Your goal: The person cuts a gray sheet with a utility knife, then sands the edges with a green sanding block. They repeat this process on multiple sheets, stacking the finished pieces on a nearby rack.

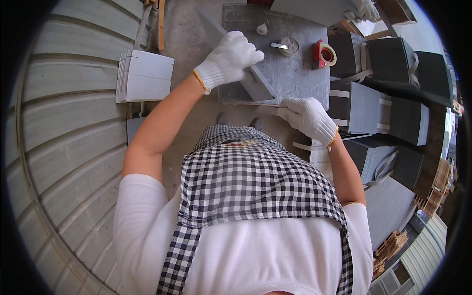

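Note:
My left hand (pixel 230 58), in a white knitted glove with a yellow cuff edge, is closed round a long flat grey panel (pixel 256 84). The panel is tilted on edge over the near left part of the grey table (pixel 300 81). Its far end reaches past the table's left side. My right hand (pixel 307 118), gloved alike, is closed at the table's near edge. A thin pale flat blade-like piece (pixel 268 110) sticks out of its fingers toward the panel; I cannot make out its exact kind.
On the table are a round tin (pixel 289 47) with a flat tool across it, a small white pointed thing (pixel 262 29) and a red tape dispenser (pixel 322 54). Strapped dark panel stacks (pixel 364 105) stand right, white boards (pixel 147 76) left. A co-worker's gloved hand (pixel 365 11) touches another panel (pixel 314 11).

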{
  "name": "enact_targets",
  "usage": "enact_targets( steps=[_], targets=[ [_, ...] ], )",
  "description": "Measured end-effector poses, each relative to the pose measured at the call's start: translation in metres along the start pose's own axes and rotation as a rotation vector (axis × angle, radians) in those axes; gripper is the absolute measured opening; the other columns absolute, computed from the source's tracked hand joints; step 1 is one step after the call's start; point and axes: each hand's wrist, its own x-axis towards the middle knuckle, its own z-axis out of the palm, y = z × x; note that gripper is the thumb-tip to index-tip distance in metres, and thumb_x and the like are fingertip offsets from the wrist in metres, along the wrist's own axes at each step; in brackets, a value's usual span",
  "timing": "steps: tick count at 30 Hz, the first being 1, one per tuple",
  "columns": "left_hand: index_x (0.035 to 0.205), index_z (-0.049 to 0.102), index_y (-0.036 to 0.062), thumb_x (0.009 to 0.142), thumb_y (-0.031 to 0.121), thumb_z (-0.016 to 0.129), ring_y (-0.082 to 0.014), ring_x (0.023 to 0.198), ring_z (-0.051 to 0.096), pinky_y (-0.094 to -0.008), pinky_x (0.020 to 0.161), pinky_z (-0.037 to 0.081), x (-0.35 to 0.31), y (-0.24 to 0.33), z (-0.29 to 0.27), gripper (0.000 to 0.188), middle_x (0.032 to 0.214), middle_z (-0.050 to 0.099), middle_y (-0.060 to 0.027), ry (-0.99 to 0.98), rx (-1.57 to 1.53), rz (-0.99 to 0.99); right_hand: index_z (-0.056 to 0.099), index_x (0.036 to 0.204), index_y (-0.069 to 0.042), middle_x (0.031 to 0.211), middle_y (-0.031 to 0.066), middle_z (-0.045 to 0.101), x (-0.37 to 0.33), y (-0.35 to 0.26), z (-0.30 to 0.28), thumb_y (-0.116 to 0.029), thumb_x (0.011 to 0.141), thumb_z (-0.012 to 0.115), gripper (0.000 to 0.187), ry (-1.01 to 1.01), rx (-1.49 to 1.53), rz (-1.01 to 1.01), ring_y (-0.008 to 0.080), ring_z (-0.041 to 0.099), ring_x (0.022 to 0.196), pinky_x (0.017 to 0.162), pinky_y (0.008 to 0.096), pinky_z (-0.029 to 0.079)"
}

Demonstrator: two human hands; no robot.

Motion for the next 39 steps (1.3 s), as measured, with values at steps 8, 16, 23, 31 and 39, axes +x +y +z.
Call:
enact_targets(
  steps=[8, 16, 23, 31, 39],
  targets=[
    [0.091, 0.063, 0.0145, 0.055, 0.029, 0.085, -0.0235, 0.075, 0.055, -0.0382, 0.082, 0.044, 0.007, -0.004, 0.004, 0.045, 0.074, 0.053, -0.0016, 0.077, -0.052, 0.034, 0.060, 0.088, -0.010, 0.070, 0.0095, 0.066, 0.006, -0.029, 0.003, -0.023, 0.092, 0.064, 0.015, 0.331, -0.515, -0.033, 0.0316, 0.068, 0.066, 0.057, 0.0426, 0.052],
    [0.076, 0.065, 0.0155, 0.059, 0.038, 0.084, -0.0223, 0.078, 0.062, -0.0400, 0.086, 0.046, 0.012, -0.005, 0.007, 0.034, 0.072, 0.059, -0.0003, 0.063, -0.025, 0.011, 0.058, 0.084, -0.011, 0.065, 0.0073, 0.063, 0.012, -0.026, 0.020, -0.018, 0.089, 0.067, 0.013, 0.380, -0.720, -0.087, 0.0277, 0.066, 0.060, 0.051, 0.0410, 0.048],
    [0.069, 0.060, 0.0144, 0.059, 0.019, 0.076, -0.0237, 0.071, 0.057, -0.0383, 0.079, 0.045, 0.009, -0.008, 0.010, 0.020, 0.068, 0.054, -0.0014, 0.127, -0.085, 0.036, 0.057, 0.082, -0.011, 0.059, 0.0085, 0.061, -0.003, -0.028, 0.029, -0.019, 0.087, 0.068, 0.014, 0.303, -0.763, -0.059, 0.0293, 0.063, 0.053, 0.048, 0.0416, 0.048],
    [0.070, 0.060, 0.0142, 0.054, 0.029, 0.082, -0.0239, 0.073, 0.057, -0.0382, 0.081, 0.045, 0.009, -0.007, 0.009, 0.031, 0.069, 0.055, -0.0015, 0.096, -0.089, 0.041, 0.061, 0.086, -0.011, 0.063, 0.0085, 0.064, -0.033, -0.013, 0.048, -0.025, 0.092, 0.068, 0.016, 0.246, -0.574, 0.000, 0.0285, 0.065, 0.057, 0.053, 0.0407, 0.050],
    [0.074, 0.058, 0.0151, 0.052, 0.036, 0.088, -0.0227, 0.073, 0.054, -0.0380, 0.080, 0.043, 0.006, -0.004, 0.003, 0.043, 0.068, 0.050, -0.0006, 0.152, -0.081, 0.072, 0.064, 0.088, -0.012, 0.070, 0.0102, 0.068, -0.011, 0.016, 0.078, -0.031, 0.096, 0.062, 0.021, 0.208, -0.506, 0.117, 0.0307, 0.069, 0.067, 0.060, 0.0426, 0.053]
  ],
)
